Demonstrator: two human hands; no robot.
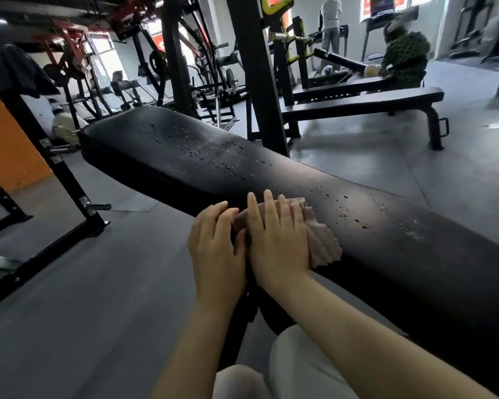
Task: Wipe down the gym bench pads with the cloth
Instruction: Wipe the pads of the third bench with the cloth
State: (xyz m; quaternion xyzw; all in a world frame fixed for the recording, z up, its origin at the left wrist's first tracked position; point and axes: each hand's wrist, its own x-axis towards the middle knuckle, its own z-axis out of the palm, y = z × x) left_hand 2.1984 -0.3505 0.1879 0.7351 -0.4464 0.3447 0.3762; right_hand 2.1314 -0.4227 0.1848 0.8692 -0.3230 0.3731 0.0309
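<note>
Right hand (277, 240): fingers (268, 208) straight and close together, laid flat on top of the cloth (320, 240), pressing it to the bench pad (185, 156). Left hand (216, 249): fingers (216, 217) gently bent, tips at the cloth's left edge on the near rim of the pad; cannot tell whether they pinch the cloth or only rest against it. The two hands touch side by side.

Cloth: one, pinkish, crumpled. Most of it is hidden under the right palm; only a ruffled fringe shows to the right and a small fold between the hands. It sits at the near edge of the surface, about midway along its length.

Bench pad: one long black pad running from upper left to lower right, its right end cut off by the frame. Scattered droplets (213, 159) dot the top on both sides of the cloth, too many and too small to count. The frame beneath is mostly hidden by the arms and by pale trousers (294, 367) at the bottom edge.

Beyond: two more flat benches (357, 103), one behind the other. Two people in the far right background, one standing (330, 24), one bent over in a green patterned top (406, 59); both blurred. Racks and machines at left, indistinct.
</note>
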